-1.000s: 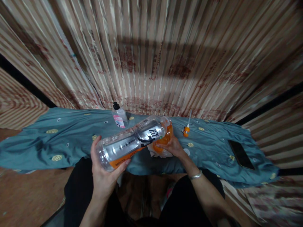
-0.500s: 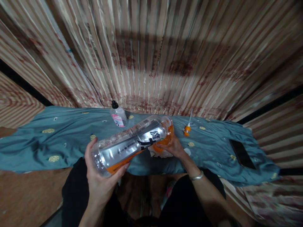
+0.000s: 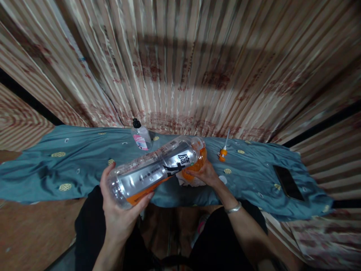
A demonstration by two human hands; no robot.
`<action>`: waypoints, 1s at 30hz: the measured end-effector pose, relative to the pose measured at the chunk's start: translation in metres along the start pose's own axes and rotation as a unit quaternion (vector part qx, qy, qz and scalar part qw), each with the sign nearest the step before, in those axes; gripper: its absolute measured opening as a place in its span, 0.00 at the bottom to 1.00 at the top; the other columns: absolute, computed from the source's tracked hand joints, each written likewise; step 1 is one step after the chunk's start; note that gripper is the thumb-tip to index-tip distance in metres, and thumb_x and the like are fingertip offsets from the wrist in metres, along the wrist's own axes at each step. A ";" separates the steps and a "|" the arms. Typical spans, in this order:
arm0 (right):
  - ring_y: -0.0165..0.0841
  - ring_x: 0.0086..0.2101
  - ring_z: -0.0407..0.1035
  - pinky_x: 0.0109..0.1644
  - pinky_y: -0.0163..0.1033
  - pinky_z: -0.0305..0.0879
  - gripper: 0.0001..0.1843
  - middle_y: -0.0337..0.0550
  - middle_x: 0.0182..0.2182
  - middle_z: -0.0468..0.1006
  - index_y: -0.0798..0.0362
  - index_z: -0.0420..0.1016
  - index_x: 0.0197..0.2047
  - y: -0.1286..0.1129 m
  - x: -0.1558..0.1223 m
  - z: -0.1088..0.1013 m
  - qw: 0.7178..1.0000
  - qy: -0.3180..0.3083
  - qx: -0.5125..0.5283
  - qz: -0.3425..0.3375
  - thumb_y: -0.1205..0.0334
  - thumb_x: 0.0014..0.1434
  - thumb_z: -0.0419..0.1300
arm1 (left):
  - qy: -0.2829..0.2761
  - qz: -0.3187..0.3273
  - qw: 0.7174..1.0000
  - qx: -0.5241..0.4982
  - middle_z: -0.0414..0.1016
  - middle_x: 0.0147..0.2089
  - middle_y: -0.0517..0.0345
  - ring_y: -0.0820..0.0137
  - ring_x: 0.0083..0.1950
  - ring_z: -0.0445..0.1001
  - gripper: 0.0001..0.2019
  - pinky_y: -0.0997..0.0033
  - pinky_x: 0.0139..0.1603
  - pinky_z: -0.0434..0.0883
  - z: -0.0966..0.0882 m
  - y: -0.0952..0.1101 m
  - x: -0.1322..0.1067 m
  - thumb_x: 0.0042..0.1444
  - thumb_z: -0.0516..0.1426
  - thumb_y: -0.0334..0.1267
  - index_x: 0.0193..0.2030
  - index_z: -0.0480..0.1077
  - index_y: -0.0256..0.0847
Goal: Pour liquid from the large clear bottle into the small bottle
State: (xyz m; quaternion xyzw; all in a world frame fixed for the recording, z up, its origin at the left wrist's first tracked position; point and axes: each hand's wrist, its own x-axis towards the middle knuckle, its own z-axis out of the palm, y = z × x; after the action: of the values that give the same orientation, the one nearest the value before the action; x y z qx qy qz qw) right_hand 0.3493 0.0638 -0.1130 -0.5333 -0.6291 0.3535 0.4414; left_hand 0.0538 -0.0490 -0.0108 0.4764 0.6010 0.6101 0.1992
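My left hand (image 3: 120, 210) is wrapped round the base of a large clear plastic bottle (image 3: 153, 169) with a silver, black and orange label. The bottle lies tilted almost flat, its neck pointing right and a little orange liquid pooled along its lower side. Its mouth meets a small orange container (image 3: 197, 165) that my right hand (image 3: 204, 174) grips on the blue cloth (image 3: 70, 165). A silver bracelet sits on my right wrist. White material shows under the orange container.
A small clear bottle with a black cap and pink label (image 3: 140, 136) stands at the back of the cloth. An orange pump cap with a white tube (image 3: 222, 152) lies to the right. A dark phone (image 3: 287, 181) rests further right. Striped curtains hang behind.
My left hand and the bottle's base have shifted slightly left and down. The right hand and orange container have stayed in place.
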 end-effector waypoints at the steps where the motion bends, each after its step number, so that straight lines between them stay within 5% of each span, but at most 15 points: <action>1: 0.56 0.61 0.82 0.72 0.62 0.78 0.62 0.56 0.62 0.86 0.47 0.67 0.75 -0.001 0.000 0.000 1.000 0.000 0.008 0.003 0.35 0.44 0.83 | 0.002 0.004 1.000 -0.001 0.69 0.76 0.47 0.43 0.75 0.73 0.56 0.43 0.83 0.68 0.000 0.000 0.000 0.41 0.81 0.57 0.75 0.66 0.49; 30: 0.55 0.61 0.82 0.73 0.67 0.74 0.60 0.53 0.63 0.85 0.49 0.67 0.76 -0.007 0.003 0.000 1.000 0.007 -0.002 0.002 0.45 0.43 0.83 | 0.016 0.022 1.000 -0.003 0.70 0.74 0.47 0.45 0.73 0.74 0.58 0.46 0.82 0.68 0.000 -0.005 0.002 0.37 0.81 0.53 0.76 0.67 0.49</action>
State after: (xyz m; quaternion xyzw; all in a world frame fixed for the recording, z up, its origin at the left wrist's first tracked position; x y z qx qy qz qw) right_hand 0.3469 0.0652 -0.1062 -0.5377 -0.6257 0.3494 0.4443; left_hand 0.0508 -0.0466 -0.0149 0.4792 0.5916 0.6237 0.1770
